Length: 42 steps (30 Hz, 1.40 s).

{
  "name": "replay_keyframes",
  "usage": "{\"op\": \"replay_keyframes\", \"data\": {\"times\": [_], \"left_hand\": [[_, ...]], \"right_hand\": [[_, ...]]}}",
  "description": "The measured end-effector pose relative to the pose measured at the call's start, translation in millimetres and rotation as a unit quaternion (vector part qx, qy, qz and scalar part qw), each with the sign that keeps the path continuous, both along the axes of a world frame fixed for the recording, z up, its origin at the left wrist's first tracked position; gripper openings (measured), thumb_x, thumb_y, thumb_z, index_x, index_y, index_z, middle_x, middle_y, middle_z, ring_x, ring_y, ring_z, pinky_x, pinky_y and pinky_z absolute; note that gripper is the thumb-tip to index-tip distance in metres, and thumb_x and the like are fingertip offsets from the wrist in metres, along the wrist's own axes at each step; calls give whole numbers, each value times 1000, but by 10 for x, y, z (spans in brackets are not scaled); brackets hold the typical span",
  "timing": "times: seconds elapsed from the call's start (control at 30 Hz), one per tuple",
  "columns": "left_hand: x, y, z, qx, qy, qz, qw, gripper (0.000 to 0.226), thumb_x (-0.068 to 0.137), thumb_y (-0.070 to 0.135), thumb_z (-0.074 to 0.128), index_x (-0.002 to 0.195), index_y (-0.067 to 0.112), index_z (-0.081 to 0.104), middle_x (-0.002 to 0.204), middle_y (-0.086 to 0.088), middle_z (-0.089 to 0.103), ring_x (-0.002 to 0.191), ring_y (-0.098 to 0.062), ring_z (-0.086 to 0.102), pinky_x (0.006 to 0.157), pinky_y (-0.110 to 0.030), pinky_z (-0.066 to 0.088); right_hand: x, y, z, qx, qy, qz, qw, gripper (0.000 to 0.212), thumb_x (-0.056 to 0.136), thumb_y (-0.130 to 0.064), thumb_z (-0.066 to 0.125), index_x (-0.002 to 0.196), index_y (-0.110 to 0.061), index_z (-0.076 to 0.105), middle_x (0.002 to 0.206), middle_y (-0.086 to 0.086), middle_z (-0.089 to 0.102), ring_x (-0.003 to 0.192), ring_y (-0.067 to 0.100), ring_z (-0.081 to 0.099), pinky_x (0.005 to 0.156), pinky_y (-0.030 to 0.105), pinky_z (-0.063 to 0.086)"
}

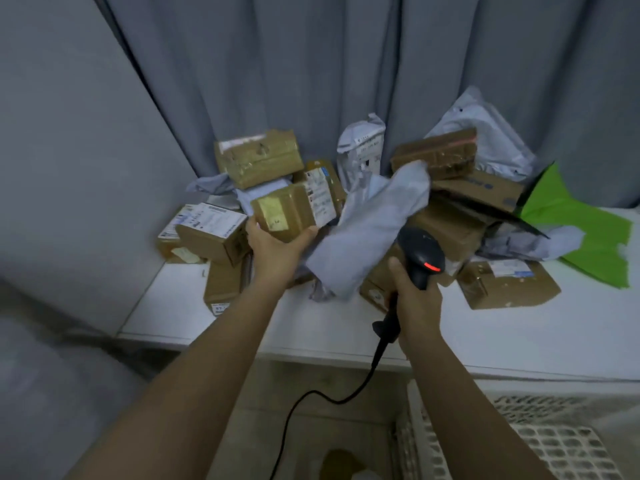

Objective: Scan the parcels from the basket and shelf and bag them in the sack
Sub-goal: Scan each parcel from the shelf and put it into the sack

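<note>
The left hand [273, 244] grips a small taped parcel [292, 211] from below with curled fingers above the desk [311, 323], the right hand [414, 299] wraps the scanner [420, 254], and if its label faces away the scan may fail

A grey pleated curtain [311, 64] hangs across the back of the room, reaching down behind a white table [519, 341]. To the left stands a plain grey wall [52, 150]. Below the table edge lies a pale tiled floor [311, 393]. The light is dim and even, slightly bluish.
</note>
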<state>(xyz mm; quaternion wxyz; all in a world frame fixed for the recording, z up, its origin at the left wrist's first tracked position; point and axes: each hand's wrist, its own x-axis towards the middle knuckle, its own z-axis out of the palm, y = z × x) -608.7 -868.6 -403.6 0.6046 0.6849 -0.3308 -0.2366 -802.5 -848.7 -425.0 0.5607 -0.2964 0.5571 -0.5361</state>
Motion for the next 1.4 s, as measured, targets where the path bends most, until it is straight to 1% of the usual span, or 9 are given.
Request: {"op": "replay_keyframes", "data": {"times": [0.1,0.27,0.43,0.63,0.77,1.03,1.13,1.27,1.4], "left_hand": [[76,332,204,80,57,-3,995,94,62,34,89,133,8,34,128,-3,49,116,-22,52,90,-34,46],[53,918,410,83,57,-11,995,97,63,35,89,135,12,27,131,-7,49,116,-26,52,96,-45,48],[100,1350,525,57,68,-34,995,106,71,34,83,147,18,11,132,-1,48,115,-18,49,94,-34,43],[105,1826,816,15,157,-90,983,85,86,32,68,149,40,12,136,5,49,116,-19,57,81,-35,54],[96,2262,936,-3,163,-105,981,79,90,21,61,146,43,11,131,2,55,113,-18,60,83,-35,57],[134,3106,1425,-21,80,-96,992,77,87,25,68,145,22,19,127,4,54,98,3,53,71,-12,39],[152,3318,1620,-16,57,-103,993,74,84,28,72,141,25,25,127,4,55,100,-1,55,69,-12,41],[253,3421,1830,4,-16,-82,997,76,73,14,82,129,22,32,126,-1,55,109,-15,57,69,-15,47],[365,3435,2140,-7,-74,-68,995,77,71,7,82,131,18,36,118,3,56,98,-9,59,63,-17,52]], "right_hand": [[61,210,73,24,12,30,999,32,86,-25,72,107,-6,57,69,6,57,58,17,54,60,31,47],[80,526,64,34,21,65,997,27,87,-21,72,106,-7,59,86,10,62,68,20,63,54,27,46],[134,724,145,28,22,92,995,31,88,-19,71,114,-10,57,92,6,66,76,16,67,56,23,48],[240,992,614,-49,-15,140,989,21,81,-19,78,97,-20,65,82,-3,73,86,22,69,83,40,57],[302,1351,1092,-136,-6,180,974,21,85,-25,73,102,-26,61,80,-10,73,80,15,67,66,30,51],[399,2069,1721,-207,75,208,953,37,82,-19,76,115,-18,57,102,-4,66,97,18,60,86,37,50],[413,2215,1848,-202,92,210,952,36,83,-19,75,115,-17,58,106,3,67,99,22,62,90,40,51],[349,2360,2006,-194,106,249,943,16,86,-23,71,98,-22,61,90,4,64,83,20,62,68,32,49],[270,2479,2134,-222,130,273,927,19,85,-20,72,100,-20,59,82,4,60,73,19,57,59,28,45]]}}
